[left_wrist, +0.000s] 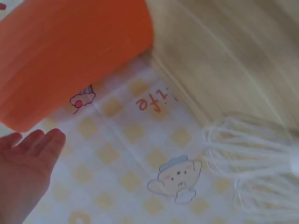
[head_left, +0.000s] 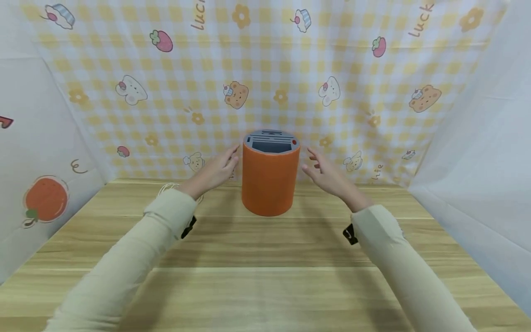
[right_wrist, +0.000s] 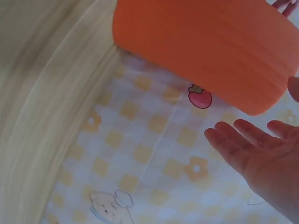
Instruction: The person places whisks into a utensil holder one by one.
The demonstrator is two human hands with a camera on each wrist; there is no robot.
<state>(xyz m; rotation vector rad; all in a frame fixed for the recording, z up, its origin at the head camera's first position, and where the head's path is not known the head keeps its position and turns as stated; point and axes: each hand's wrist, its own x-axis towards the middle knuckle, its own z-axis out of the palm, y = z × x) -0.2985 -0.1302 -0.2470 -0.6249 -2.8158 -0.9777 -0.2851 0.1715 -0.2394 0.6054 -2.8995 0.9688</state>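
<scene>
An orange knife block [head_left: 268,182], rounded in shape, stands upright on the table near the cloth backdrop. Its grey top has a wide opening, several thin slots and a small red spot. On its left side my left hand [head_left: 220,169] hovers with loosely bent fingers, holding nothing. My right hand [head_left: 328,175] faces it from the other side, thumb and fingers spread apart. In the wrist views, the fingers of the left hand [left_wrist: 29,170] are close to the orange wall, and a small gap shows beside the right hand [right_wrist: 266,161].
White wire whisks [left_wrist: 252,158] lie on the table at the left, partly hidden behind my left sleeve in the head view. Behind the wooden table [head_left: 265,286] hangs a yellow checked cloth [head_left: 265,60]. White cloth walls [head_left: 477,152] close off both sides.
</scene>
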